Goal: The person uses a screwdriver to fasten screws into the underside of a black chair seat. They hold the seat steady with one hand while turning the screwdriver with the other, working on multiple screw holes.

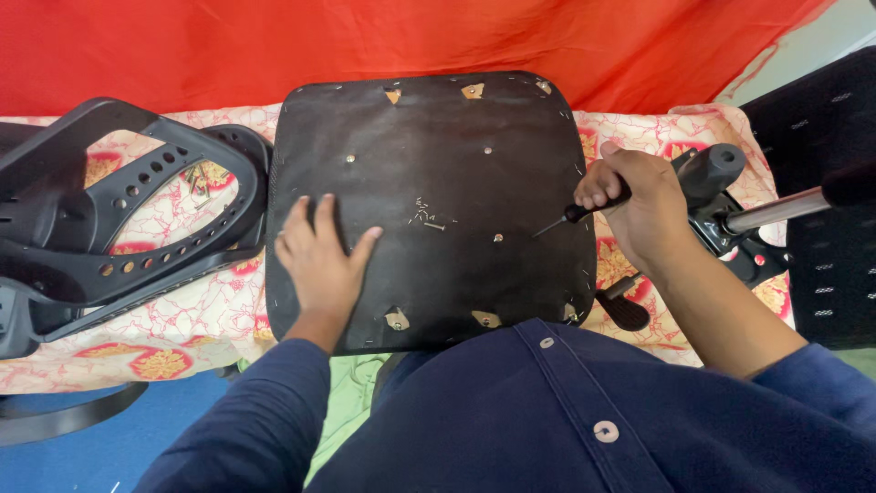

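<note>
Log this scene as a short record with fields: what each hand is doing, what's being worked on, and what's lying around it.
left hand: left hand pressed flat on the black chair seat underside
right hand: right hand gripping a black-handled screwdriver, tip touching the seat near its right edge
loose parts: small pile of staples or screws on the seat
left of seat: black plastic chair backrest frame
right of seat: chair mechanism with metal lever
surface: floral cloth, red fabric behind

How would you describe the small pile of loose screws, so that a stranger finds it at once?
Start at the big black seat panel lying on the patterned cloth. Near its middle, between the left hand and the screwdriver held by the right hand, lies a scatter of screws. Unlike the fixed bolts around, these lie loose and clustered.
</note>
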